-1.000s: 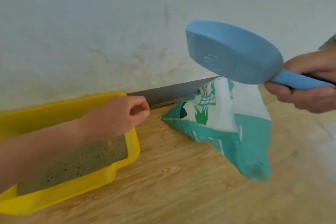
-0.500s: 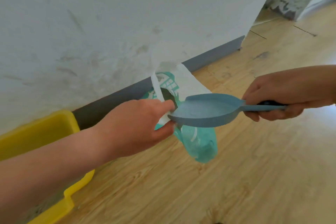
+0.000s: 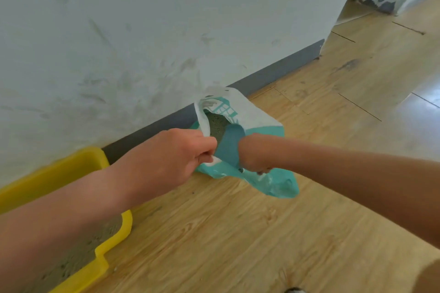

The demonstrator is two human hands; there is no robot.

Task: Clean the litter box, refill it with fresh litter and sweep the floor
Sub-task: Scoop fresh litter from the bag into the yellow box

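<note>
The left grip (image 3: 181, 157) pinches the white rim of a teal-and-white litter bag (image 3: 262, 121), holding its mouth open. The right grip (image 3: 252, 152) is curled round a blue scoop (image 3: 232, 145), whose bowl sits inside the opening against grey litter (image 3: 217, 126). The bag lies on the wooden floor (image 3: 238, 233) against a grey skirting board (image 3: 273, 74). At lower left a yellow litter box (image 3: 71, 169) holds grey litter, partly hidden by the left forearm.

Head view, forward-down, near floor (image 3: 238, 233)
</note>
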